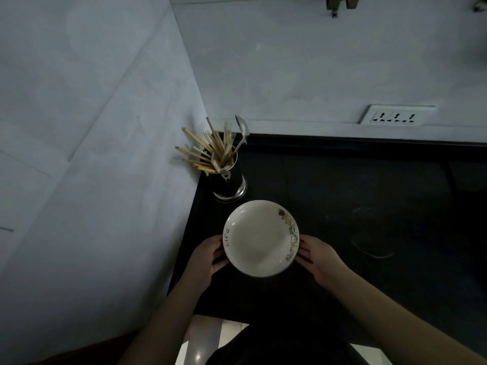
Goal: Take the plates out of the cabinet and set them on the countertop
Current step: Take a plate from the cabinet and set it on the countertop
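Holding: plate [261, 238] gripped at opposite rims, left hand [204, 259] and right hand [320, 256] fingers curled.
Surface: dark countertop [355, 185] under plate.
Behind plate: utensil holder [228, 180].

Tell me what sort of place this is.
Most likely a home kitchen: a dark countertop in a wall corner, a metal holder of chopsticks, a wall socket, and a plate held in both hands.
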